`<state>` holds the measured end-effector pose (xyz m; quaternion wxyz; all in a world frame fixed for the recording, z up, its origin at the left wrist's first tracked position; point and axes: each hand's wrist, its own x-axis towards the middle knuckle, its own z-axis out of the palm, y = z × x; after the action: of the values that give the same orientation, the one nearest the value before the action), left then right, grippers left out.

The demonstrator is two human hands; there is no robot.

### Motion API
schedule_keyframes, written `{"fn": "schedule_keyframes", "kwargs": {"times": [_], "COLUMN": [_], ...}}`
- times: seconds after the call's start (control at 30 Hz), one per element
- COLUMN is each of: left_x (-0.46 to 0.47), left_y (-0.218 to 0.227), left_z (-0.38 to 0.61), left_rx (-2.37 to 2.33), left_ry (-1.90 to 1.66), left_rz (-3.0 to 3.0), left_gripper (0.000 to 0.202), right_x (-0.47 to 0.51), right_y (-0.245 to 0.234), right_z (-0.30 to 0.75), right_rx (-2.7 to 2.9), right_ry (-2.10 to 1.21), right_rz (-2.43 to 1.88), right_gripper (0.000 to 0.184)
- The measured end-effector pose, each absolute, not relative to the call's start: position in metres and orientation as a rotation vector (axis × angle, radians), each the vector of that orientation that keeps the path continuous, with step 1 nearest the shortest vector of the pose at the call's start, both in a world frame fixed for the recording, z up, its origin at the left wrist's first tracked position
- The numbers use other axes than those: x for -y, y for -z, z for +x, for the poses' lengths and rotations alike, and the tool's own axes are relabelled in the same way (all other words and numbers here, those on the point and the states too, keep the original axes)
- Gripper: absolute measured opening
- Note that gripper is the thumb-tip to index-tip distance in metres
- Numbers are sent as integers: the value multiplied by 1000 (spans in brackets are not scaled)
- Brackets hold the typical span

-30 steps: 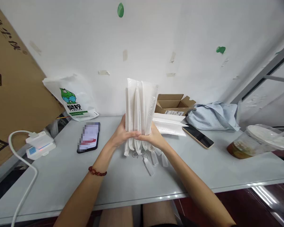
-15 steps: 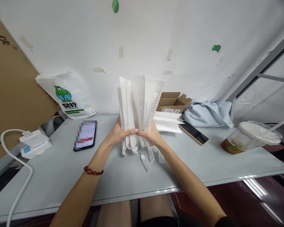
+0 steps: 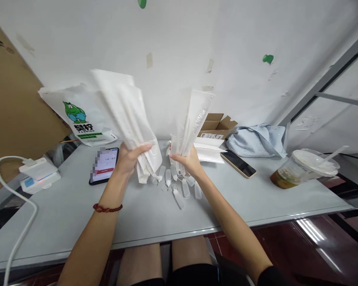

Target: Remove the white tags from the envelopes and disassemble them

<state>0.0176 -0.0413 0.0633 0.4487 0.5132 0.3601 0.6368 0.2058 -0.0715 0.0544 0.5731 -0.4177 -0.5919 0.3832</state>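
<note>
My left hand point(image 3: 133, 157) is closed round a bundle of flat white packets point(image 3: 127, 107), which tilts up and to the left above the table. Fingers wrapped, my right hand point(image 3: 189, 161) grips a second white bundle point(image 3: 193, 119), nearly upright with its top leaning right. Between and in front of the hands, several small translucent white tags or bottles point(image 3: 178, 198) with thin loops lie on the grey table point(image 3: 155, 222). Beside my right hand, more white folded packets point(image 3: 208, 149) rest on the table. What exactly the packets contain is hidden.
Left stand a white printed bag point(image 3: 83, 119), a phone with a lit screen point(image 3: 106, 169) and a white charger point(image 3: 39, 174) with its cable. To the right are an open cardboard box point(image 3: 216, 125), a dark phone point(image 3: 240, 163), a blue cloth bag point(image 3: 256, 139) and a drink cup point(image 3: 301, 171).
My hands have moved apart, each with part of the white packets. The left bundle has swung up and left, tilting. More of the small loop-ended pieces on the table now show.
</note>
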Motion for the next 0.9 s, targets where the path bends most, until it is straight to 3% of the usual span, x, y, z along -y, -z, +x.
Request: {"fn": "schedule_keyframes", "kwargs": {"times": [0.33, 0.53, 0.77, 0.9], "left_x": [38, 39, 47, 42], "left_y": [-58, -56, -54, -63], "left_z": [18, 23, 28, 18], "left_rx": [-940, -716, -730, -809], "left_ry": [-1571, -1534, -1207, -1467], "left_rz": [1172, 973, 1109, 898], "left_gripper": [41, 43, 50, 37], "right_x": [69, 73, 73, 73], "right_y": [-47, -45, -40, -43], "right_z": [208, 205, 195, 196], "right_rx": [1393, 1452, 1511, 1426], "right_ry": [-883, -920, -911, -861], "right_rz": [-979, -1023, -999, -1015], "right_gripper": [55, 67, 62, 58]}}
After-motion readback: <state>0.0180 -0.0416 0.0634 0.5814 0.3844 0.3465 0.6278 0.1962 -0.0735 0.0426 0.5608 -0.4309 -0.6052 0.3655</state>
